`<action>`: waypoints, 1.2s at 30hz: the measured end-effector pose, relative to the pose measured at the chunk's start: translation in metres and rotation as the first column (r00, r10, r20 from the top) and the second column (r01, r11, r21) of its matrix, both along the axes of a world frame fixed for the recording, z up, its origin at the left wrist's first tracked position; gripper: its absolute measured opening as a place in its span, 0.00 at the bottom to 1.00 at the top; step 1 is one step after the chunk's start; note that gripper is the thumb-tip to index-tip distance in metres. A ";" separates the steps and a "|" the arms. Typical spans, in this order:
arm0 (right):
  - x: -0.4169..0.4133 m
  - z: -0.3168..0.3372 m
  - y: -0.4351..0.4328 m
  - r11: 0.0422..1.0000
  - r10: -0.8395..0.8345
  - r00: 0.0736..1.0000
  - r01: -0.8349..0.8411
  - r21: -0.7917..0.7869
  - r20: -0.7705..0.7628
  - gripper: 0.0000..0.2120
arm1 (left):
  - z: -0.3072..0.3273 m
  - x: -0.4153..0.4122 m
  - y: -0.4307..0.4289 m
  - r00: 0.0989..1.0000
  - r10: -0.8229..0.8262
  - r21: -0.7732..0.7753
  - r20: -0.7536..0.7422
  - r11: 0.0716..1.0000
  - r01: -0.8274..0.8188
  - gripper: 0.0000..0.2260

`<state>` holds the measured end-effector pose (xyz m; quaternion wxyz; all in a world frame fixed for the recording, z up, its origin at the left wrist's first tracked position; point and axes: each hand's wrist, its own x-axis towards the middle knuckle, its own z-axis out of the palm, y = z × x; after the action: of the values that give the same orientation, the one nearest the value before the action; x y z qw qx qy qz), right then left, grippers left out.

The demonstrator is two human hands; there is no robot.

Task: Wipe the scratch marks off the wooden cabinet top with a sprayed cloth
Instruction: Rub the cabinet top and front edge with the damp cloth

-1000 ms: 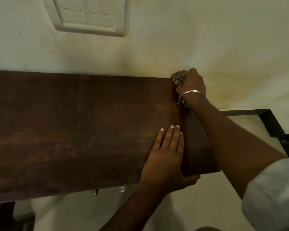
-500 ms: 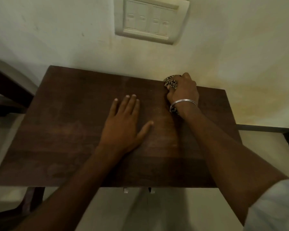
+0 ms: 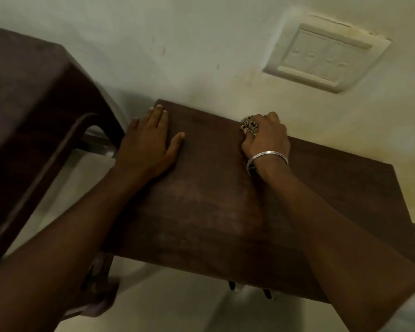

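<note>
Shifted since half a second ago: left hand (image 3: 151, 142), from the middle of the tabletop (image 3: 201, 212) out to its far left corner; view swung right-to-left, wall switch plate (image 3: 326, 58) now upper right, dark brown plastic chair (image 3: 34, 116) entered at left.

Containers: none in view, nothing held in any.

Left hand: flat, palm down, fingers together and thumb spread wide, holding nothing; fingertips at the far left edge of the tabletop, beside the wall.

Right hand (image 3: 266, 137): closed in a fist on a bunched patterned cloth (image 3: 249, 125), pressing it onto the wood at the far edge, touching or nearly touching the wall. Cloth mottled tan and dark, showing past the knuckles on the left and again under the wrist. Silver bangle (image 3: 267, 156) around the right wrist.

Tabletop: dark brown wood grain, rectangular, seen at a tilt; paler dull patches and faint streaks across the middle between the two forearms. Far edge set against the wall.

Room: cream plaster wall (image 3: 201, 44), yellowish staining right of the cloth and below the switch plate, small marks higher up. Pale floor (image 3: 177, 303) below the near edge. White sleeve at lower right corner, blurred.
</note>
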<state>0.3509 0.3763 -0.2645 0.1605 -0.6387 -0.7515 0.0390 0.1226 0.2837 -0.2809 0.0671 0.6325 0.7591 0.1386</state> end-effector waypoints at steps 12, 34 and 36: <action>-0.090 0.001 0.000 0.992 0.126 0.992 -0.126 0.030 0.004 0.12 | -0.014 -0.007 -0.002 0.883 -0.053 0.003 0.467 0.998 0.058 0.28; -0.156 0.003 -0.092 0.935 0.354 0.932 -0.350 -0.063 0.074 0.22 | -0.005 -0.004 -0.099 0.148 0.235 -0.185 0.961 0.939 -0.290 0.23; -0.153 -0.001 -0.120 0.926 0.375 0.927 -0.374 -0.048 0.028 0.21 | -0.004 -0.002 -0.106 -0.004 0.182 -0.175 0.983 0.937 -0.302 0.23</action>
<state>0.1974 0.2559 -0.2653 0.1228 -0.4875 -0.8614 0.0728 0.1206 0.1775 -0.2847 0.5176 0.2225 0.5912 0.5771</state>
